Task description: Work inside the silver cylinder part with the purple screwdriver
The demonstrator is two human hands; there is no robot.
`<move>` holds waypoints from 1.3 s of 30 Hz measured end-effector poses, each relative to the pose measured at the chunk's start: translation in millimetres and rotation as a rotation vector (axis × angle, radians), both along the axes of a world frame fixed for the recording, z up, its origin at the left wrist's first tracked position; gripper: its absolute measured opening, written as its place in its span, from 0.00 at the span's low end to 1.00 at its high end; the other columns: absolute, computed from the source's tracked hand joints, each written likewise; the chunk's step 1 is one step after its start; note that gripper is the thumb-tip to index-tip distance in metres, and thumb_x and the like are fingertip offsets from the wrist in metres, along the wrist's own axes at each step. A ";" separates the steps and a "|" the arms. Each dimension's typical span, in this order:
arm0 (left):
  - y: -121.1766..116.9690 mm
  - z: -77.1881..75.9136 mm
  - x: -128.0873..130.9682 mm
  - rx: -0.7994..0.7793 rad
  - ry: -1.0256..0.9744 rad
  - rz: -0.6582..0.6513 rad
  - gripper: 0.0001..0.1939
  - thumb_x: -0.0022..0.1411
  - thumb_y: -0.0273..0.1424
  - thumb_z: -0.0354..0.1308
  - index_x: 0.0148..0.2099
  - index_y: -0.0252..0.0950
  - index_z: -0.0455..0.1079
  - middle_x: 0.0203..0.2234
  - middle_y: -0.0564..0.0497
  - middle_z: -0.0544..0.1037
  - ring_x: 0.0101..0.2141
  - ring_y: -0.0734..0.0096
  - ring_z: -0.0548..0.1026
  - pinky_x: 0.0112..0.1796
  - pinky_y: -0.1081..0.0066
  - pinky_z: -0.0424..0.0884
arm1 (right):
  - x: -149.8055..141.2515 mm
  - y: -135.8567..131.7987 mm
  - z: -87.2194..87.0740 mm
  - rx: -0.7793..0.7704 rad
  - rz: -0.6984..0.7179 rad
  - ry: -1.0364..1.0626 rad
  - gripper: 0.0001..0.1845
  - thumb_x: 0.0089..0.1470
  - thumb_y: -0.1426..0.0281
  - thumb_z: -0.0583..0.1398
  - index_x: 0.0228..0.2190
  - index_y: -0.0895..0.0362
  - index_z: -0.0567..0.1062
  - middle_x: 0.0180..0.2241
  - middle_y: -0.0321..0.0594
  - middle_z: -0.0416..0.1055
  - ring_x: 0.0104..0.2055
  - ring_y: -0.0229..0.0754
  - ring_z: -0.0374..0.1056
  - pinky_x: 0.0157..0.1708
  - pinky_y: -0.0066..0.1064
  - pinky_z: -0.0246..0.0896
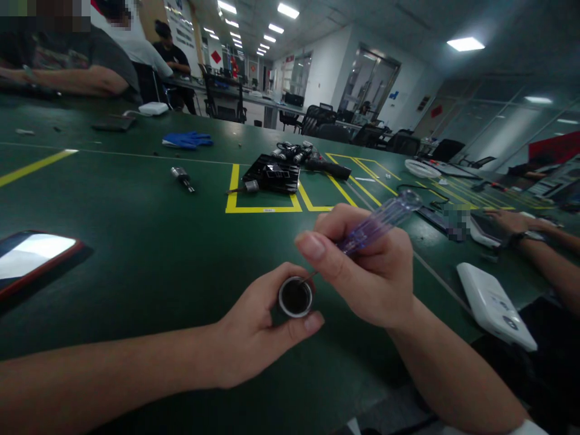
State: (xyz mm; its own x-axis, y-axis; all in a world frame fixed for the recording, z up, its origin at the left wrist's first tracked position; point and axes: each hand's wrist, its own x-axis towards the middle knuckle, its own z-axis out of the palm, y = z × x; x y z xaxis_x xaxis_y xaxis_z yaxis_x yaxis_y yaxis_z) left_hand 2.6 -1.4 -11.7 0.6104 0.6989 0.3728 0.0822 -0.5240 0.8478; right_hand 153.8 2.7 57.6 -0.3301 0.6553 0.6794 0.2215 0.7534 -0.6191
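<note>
My left hand (258,326) is wrapped round a short dark cylinder with a pale metal rim (295,297), its round opening tilted up towards me. In my right hand (362,272) is a screwdriver with a clear purple handle (378,222), gripped between thumb and fingers. Its thin shaft slants down to the left, and the tip meets the upper right of the cylinder's rim; whether it goes inside I cannot tell. Beyond my hands, a black tray (272,173) lies in a yellow taped square, with a small motor-like metal part (249,187) at its front left edge.
A smaller metal part (182,179) and a blue glove (188,140) lie farther back on the green table (149,223). A phone (36,257) is at the left and a white phone-like device (496,305) at the right. A black hair-dryer-like tube (333,169) lies behind. Another person's hand (510,222) is at the right.
</note>
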 end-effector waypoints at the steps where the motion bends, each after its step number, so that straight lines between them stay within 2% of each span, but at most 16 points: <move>1: 0.4 0.0 0.5 -0.006 0.003 -0.005 0.09 0.60 0.32 0.54 0.42 0.35 0.62 0.29 0.52 0.70 0.29 0.72 0.70 0.32 0.70 0.71 | 0.5 0.7 -1.5 -0.007 0.014 0.001 0.13 0.52 0.70 0.59 0.20 0.57 0.63 0.17 0.28 0.56 0.19 0.27 0.53 0.19 0.24 0.50; 5: 1.1 3.2 3.0 -0.001 -0.040 -0.036 0.12 0.59 0.28 0.54 0.47 0.38 0.60 0.36 0.51 0.71 0.36 0.70 0.71 0.39 0.69 0.72 | 0.8 2.6 -5.2 -0.041 0.085 -0.003 0.14 0.53 0.70 0.59 0.20 0.56 0.62 0.17 0.28 0.54 0.19 0.28 0.53 0.19 0.25 0.50; 9: 1.0 4.7 5.0 0.023 -0.071 -0.040 0.12 0.58 0.27 0.55 0.45 0.40 0.61 0.34 0.54 0.71 0.34 0.72 0.71 0.39 0.71 0.72 | -0.5 2.9 -6.5 0.003 0.133 0.017 0.14 0.53 0.72 0.59 0.19 0.56 0.61 0.17 0.28 0.53 0.19 0.28 0.52 0.18 0.24 0.49; 13: 0.1 1.8 5.4 0.019 -0.044 0.008 0.09 0.58 0.29 0.55 0.42 0.38 0.62 0.32 0.53 0.71 0.33 0.71 0.71 0.36 0.70 0.72 | -1.6 2.0 -8.0 0.024 0.045 -0.030 0.13 0.53 0.71 0.59 0.19 0.56 0.63 0.18 0.29 0.56 0.20 0.29 0.55 0.19 0.24 0.52; 17: 0.0 1.2 5.7 0.027 -0.054 0.027 0.11 0.57 0.29 0.56 0.44 0.37 0.63 0.36 0.51 0.72 0.38 0.68 0.72 0.39 0.69 0.72 | -0.4 -0.1 -8.1 0.060 -0.018 -0.083 0.09 0.51 0.70 0.61 0.22 0.56 0.68 0.19 0.30 0.60 0.21 0.30 0.58 0.20 0.24 0.55; 21: 0.5 2.1 6.0 0.015 -0.071 -0.012 0.08 0.58 0.28 0.55 0.41 0.37 0.63 0.33 0.52 0.72 0.34 0.70 0.72 0.37 0.70 0.72 | 1.6 -2.2 -7.2 0.110 -0.009 -0.087 0.07 0.52 0.72 0.60 0.24 0.56 0.69 0.20 0.31 0.61 0.21 0.31 0.58 0.20 0.25 0.56; 27: 1.0 -0.8 4.7 -0.017 -0.072 -0.033 0.13 0.58 0.29 0.55 0.46 0.40 0.62 0.36 0.51 0.73 0.36 0.69 0.72 0.38 0.69 0.73 | 3.9 -2.6 -7.1 0.130 0.056 -0.056 0.06 0.54 0.72 0.57 0.26 0.55 0.70 0.20 0.33 0.61 0.23 0.34 0.59 0.21 0.28 0.56; 39: -0.3 -2.4 3.7 -0.047 -0.020 0.013 0.07 0.58 0.31 0.55 0.39 0.38 0.62 0.29 0.54 0.70 0.29 0.72 0.70 0.33 0.71 0.72 | 6.3 -0.7 -5.5 0.160 0.150 -0.048 0.05 0.55 0.75 0.55 0.30 0.55 0.70 0.21 0.33 0.62 0.25 0.35 0.60 0.24 0.29 0.57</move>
